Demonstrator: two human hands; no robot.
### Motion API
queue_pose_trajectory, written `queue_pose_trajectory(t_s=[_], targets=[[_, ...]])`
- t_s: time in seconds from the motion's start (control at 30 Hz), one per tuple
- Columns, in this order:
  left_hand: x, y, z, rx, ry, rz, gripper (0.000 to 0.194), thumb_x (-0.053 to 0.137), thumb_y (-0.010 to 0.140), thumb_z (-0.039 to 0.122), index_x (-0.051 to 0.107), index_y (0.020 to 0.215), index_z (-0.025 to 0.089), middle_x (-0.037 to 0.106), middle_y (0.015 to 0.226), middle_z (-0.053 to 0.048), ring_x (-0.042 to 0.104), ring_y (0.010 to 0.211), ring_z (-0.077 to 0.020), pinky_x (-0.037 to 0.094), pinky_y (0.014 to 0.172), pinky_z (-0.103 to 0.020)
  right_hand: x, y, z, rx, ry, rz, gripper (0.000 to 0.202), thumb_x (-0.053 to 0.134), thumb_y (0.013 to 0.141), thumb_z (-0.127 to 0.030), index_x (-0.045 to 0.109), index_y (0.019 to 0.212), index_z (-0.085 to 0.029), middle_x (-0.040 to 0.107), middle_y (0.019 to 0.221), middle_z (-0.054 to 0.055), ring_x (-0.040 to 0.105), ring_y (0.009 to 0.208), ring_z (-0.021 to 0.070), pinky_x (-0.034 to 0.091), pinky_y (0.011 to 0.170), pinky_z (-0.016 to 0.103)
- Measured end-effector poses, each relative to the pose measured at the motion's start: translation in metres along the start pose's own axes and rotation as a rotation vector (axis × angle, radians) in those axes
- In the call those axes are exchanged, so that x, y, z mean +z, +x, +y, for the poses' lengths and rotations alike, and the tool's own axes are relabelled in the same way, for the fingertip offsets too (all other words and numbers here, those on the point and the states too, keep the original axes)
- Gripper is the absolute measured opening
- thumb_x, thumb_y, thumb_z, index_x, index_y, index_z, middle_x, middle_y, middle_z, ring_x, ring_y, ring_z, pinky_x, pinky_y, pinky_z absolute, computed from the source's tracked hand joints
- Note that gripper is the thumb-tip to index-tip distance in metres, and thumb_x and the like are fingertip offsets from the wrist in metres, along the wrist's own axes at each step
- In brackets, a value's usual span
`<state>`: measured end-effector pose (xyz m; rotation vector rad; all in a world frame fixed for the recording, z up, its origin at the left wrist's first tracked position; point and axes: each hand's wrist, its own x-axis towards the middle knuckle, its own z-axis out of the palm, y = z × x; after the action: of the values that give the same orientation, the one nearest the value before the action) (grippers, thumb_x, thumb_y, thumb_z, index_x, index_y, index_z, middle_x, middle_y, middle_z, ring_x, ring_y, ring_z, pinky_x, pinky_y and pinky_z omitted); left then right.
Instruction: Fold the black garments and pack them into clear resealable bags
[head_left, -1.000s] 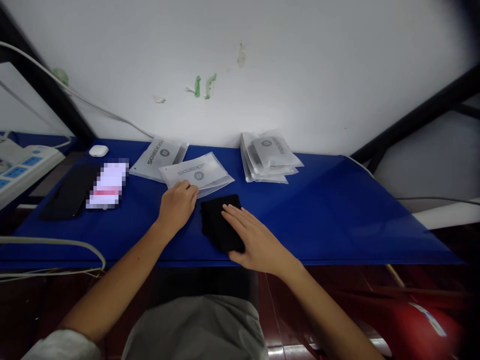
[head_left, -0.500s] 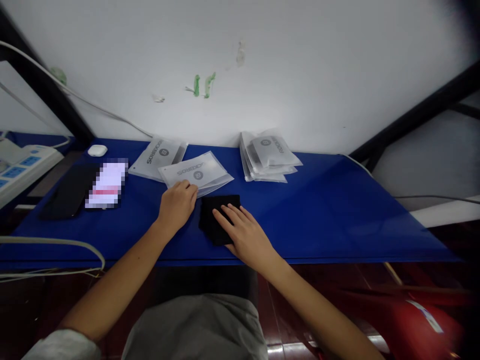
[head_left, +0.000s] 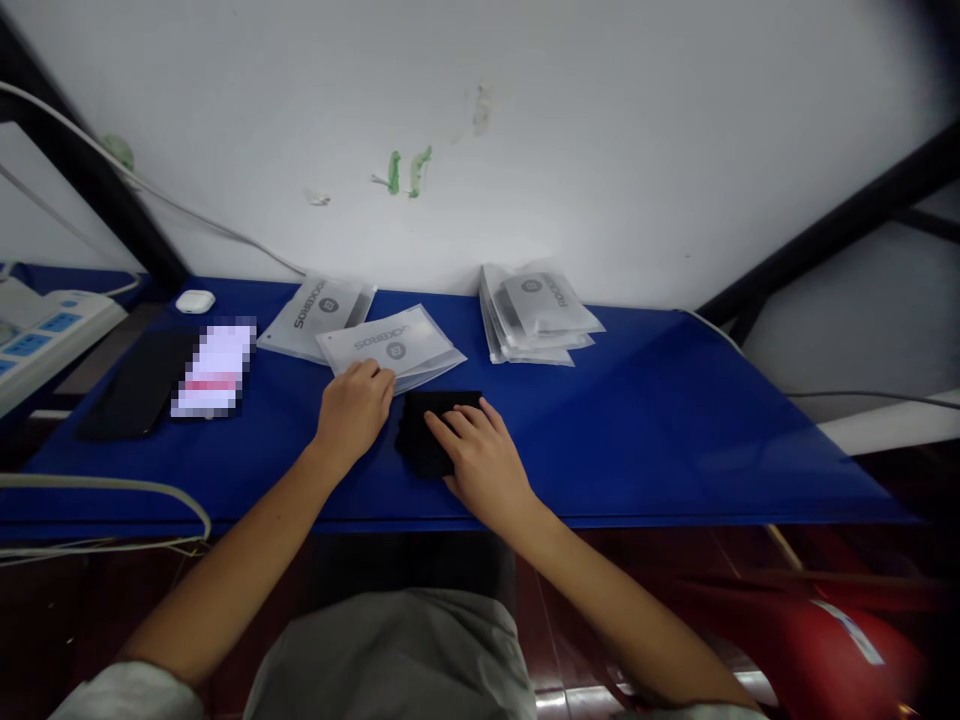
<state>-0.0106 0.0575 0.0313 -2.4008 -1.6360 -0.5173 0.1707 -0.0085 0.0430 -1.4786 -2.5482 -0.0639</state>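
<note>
A folded black cloth [head_left: 424,440] lies on the blue table near its front edge. My right hand [head_left: 491,465] rests over the cloth's right side, fingers spread on top and slightly bent, the thumb at the near edge. To the left, my left hand [head_left: 356,408] has its fingers curled at the near edge of a frosted plastic zip bag [head_left: 401,345] with dark lettering; the fingertips are partly hidden. Behind that bag, partly covered by it, lies another printed zip bag [head_left: 311,315].
A stack of filled zip bags [head_left: 544,310] stands by the wall. At left are a black phone [head_left: 139,390], a phone with a lit, blurred screen [head_left: 214,370] and a white earbud case [head_left: 195,301]. A power strip [head_left: 56,335] and a looped cable [head_left: 150,484] are at far left.
My right hand has shifted slightly, its fingers bending more. The cloth's near edge has moved a little away from me. My left hand and the bags stay in place.
</note>
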Motion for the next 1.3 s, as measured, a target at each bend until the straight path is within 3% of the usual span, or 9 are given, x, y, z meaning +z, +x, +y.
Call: queue_pose_trajectory(t_s=[0.2, 0.37, 0.6, 0.7, 0.97, 1.1, 1.2, 1.3], targets=[[-0.007, 0.0, 0.002, 0.04, 0.084, 0.063, 0.025, 0.044, 0.092, 0.017, 0.069, 0.089, 0.016, 0.064, 0.083, -0.008, 0.057, 0.083, -0.0246, 0.043, 0.067, -0.035, 0.002, 0.005, 0.003, -0.056, -0.01, -0.009, 0.049, 0.057, 0.07, 0.003, 0.061, 0.118, -0.009, 0.05, 0.14, 0.019, 0.045, 0.13, 0.0349, 0.043, 0.105, 0.051], [-0.009, 0.001, 0.005, 0.071, 0.107, 0.234, 0.028, 0.042, 0.09, 0.011, 0.069, 0.089, 0.016, 0.063, 0.08, -0.009, 0.054, 0.075, -0.0229, 0.042, 0.062, -0.033, -0.001, 0.01, 0.001, -0.068, -0.068, -0.046, 0.04, 0.046, 0.08, 0.005, 0.063, 0.112, -0.011, 0.057, 0.134, 0.015, 0.056, 0.121, 0.032, 0.05, 0.097, 0.048], [-0.008, 0.0, 0.009, 0.126, 0.097, 0.386, 0.026, 0.044, 0.089, 0.009, 0.069, 0.091, 0.018, 0.063, 0.079, -0.006, 0.053, 0.072, -0.0193, 0.042, 0.06, -0.029, 0.007, 0.008, 0.012, -0.184, -0.122, 0.072, 0.036, 0.045, 0.087, 0.0, 0.062, 0.118, -0.009, 0.064, 0.125, 0.014, 0.062, 0.113, 0.0271, 0.056, 0.091, 0.04], [-0.01, 0.0, 0.01, 0.073, 0.112, 0.33, 0.025, 0.045, 0.09, 0.011, 0.069, 0.09, 0.019, 0.063, 0.079, -0.006, 0.055, 0.073, -0.0195, 0.042, 0.058, -0.029, 0.011, 0.004, 0.02, -0.239, -0.134, 0.145, 0.034, 0.045, 0.089, -0.003, 0.064, 0.116, -0.01, 0.066, 0.122, 0.013, 0.063, 0.112, 0.0259, 0.056, 0.09, 0.039], [-0.027, 0.001, 0.007, -0.037, 0.091, -0.027, 0.03, 0.042, 0.088, 0.008, 0.069, 0.097, 0.019, 0.063, 0.091, -0.008, 0.059, 0.084, -0.0221, 0.04, 0.052, -0.029, -0.006, -0.01, 0.029, -0.404, -0.156, 0.456, 0.028, 0.046, 0.093, -0.008, 0.065, 0.114, -0.01, 0.069, 0.117, 0.012, 0.061, 0.115, 0.0246, 0.053, 0.096, 0.04], [-0.036, 0.003, 0.006, -0.001, 0.046, -0.086, 0.028, 0.041, 0.092, 0.013, 0.069, 0.091, 0.017, 0.063, 0.087, -0.008, 0.061, 0.083, -0.0219, 0.039, 0.052, -0.029, -0.01, -0.007, 0.033, -0.524, -0.137, 0.551, 0.028, 0.053, 0.09, -0.008, 0.064, 0.115, -0.01, 0.068, 0.119, 0.011, 0.055, 0.123, 0.0257, 0.05, 0.101, 0.041], [-0.04, 0.005, 0.005, 0.015, -0.019, -0.088, 0.027, 0.043, 0.093, 0.016, 0.069, 0.087, 0.017, 0.064, 0.085, -0.006, 0.062, 0.081, -0.0202, 0.041, 0.056, -0.028, -0.006, -0.001, 0.037, -0.562, -0.123, 0.554, 0.029, 0.051, 0.091, -0.009, 0.063, 0.116, -0.016, 0.066, 0.123, 0.008, 0.051, 0.126, 0.0231, 0.05, 0.102, 0.041], [-0.043, 0.007, 0.002, 0.02, -0.098, -0.061, 0.025, 0.046, 0.092, 0.018, 0.07, 0.086, 0.018, 0.066, 0.086, -0.005, 0.062, 0.079, -0.0187, 0.043, 0.06, -0.028, 0.0, 0.005, 0.04, -0.591, -0.124, 0.54, 0.028, 0.051, 0.091, -0.009, 0.063, 0.116, -0.015, 0.066, 0.123, 0.01, 0.053, 0.124, 0.0234, 0.05, 0.101, 0.041]])
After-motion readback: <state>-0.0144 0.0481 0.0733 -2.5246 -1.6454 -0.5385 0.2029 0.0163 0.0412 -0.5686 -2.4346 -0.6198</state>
